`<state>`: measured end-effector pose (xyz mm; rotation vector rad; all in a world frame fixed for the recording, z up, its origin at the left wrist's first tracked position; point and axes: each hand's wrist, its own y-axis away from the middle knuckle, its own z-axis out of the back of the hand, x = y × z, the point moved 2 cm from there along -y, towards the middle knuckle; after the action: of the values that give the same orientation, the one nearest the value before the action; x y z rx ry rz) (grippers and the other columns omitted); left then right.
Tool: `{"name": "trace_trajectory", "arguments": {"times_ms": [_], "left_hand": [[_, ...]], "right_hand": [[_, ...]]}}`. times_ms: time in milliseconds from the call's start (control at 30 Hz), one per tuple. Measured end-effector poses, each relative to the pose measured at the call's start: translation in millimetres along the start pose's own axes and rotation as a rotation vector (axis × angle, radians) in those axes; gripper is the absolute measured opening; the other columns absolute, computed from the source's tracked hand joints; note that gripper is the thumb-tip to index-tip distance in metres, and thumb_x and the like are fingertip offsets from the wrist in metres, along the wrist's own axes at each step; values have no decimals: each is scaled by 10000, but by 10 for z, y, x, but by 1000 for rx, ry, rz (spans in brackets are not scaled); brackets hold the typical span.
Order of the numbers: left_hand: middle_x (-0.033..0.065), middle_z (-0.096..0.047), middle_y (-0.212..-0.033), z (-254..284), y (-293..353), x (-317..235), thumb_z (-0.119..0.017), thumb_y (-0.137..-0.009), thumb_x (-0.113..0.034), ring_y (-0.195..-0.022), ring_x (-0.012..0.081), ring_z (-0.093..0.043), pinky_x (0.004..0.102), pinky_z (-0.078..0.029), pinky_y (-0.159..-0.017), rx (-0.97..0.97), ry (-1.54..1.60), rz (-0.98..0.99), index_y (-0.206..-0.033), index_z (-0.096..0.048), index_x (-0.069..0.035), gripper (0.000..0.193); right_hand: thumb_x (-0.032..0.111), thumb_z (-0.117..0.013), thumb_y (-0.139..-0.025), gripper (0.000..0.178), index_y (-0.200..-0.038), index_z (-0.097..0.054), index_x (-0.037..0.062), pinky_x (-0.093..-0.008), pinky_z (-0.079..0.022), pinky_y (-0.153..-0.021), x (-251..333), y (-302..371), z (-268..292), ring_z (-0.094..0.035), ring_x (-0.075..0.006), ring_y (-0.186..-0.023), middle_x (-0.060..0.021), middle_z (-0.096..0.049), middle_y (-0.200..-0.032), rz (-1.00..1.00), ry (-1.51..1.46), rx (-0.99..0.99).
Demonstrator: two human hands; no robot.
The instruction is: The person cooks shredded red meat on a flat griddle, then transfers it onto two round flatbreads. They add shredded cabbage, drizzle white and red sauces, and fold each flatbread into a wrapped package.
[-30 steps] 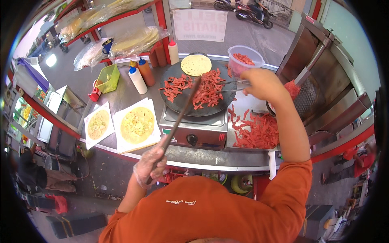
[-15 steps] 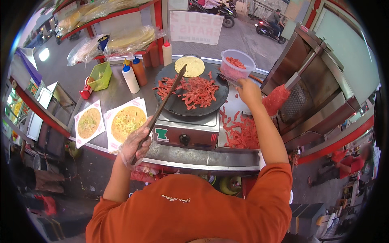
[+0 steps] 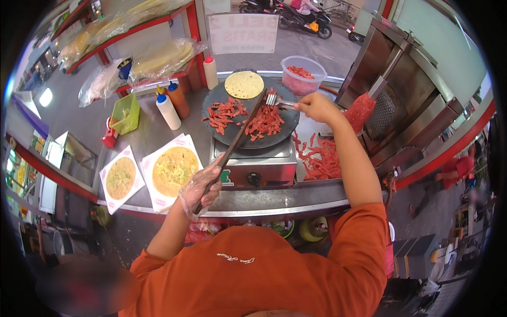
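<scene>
1. Lower left of centre, the left hand [image 3: 202, 187], in a clear plastic glove, has its fingers closed around a long, narrow, dark blade [image 3: 238, 138] slanting up to the upper centre of the frame.
2. Upper right of centre, the bare right hand [image 3: 318, 109] grips a silver metal fork [image 3: 285, 102], fingers drawn in; its tines are beside the blade's tip, contact unclear.
3. Both tools reach over strips of red meat [image 3: 266, 124] on a round black griddle [image 3: 290, 119], upper centre.
4. A pale round flatbread [image 3: 244, 85] lies at the griddle's upper edge.
5. At left, two topped round flatbreads [image 3: 171, 169] rest on white paper sheets [image 3: 150, 165].
</scene>
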<state>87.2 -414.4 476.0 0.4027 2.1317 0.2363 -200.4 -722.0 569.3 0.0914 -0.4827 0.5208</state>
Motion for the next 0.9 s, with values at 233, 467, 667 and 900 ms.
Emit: {"name": "trace_trajectory", "arguments": {"times_ms": [233, 467, 667, 900], "left_hand": [[-25, -452, -719, 350, 174, -233, -569, -1106, -359, -410, 42, -343, 203, -324, -356, -38, 1, -83, -1693, -286, -223, 666], [-21, -462, -716, 463, 144, -12, -584, -1100, -350, -395, 56, -346, 210, -330, -354, 21, 68, 15, -1684, -305, -262, 653], [-22, -470, -724, 437, 163, -202, -599, -1091, -358, -396, 54, -352, 209, -329, -347, 12, 49, -14, -1684, -302, -273, 668], [-28, -473, -733, 377, 11, -216, -607, -1088, -379, -411, 47, -349, 201, -312, -358, -60, 2, -63, -1684, -305, -268, 678]], "right_hand": [[322, -845, -836, 441, -1199, -721, 107, -496, -587, -832, 353, 516, 105, -734, -345, -1003, -147, -720, -1124, 269, 593, -346], [316, -803, -889, 428, -1247, -702, 104, -495, -579, -816, 605, 1200, -209, -717, -389, -965, -132, -696, -1041, 228, 381, -241], [369, -754, -944, 401, -1235, -741, 93, -520, -564, -879, -60, 578, -531, -721, -425, -1037, -174, -750, -1183, 113, -81, -381], [397, -744, -939, 427, -1243, -751, 97, -527, -557, -913, -121, -358, -413, -720, -413, -1089, -209, -758, -1155, 18, 248, -335]]}}
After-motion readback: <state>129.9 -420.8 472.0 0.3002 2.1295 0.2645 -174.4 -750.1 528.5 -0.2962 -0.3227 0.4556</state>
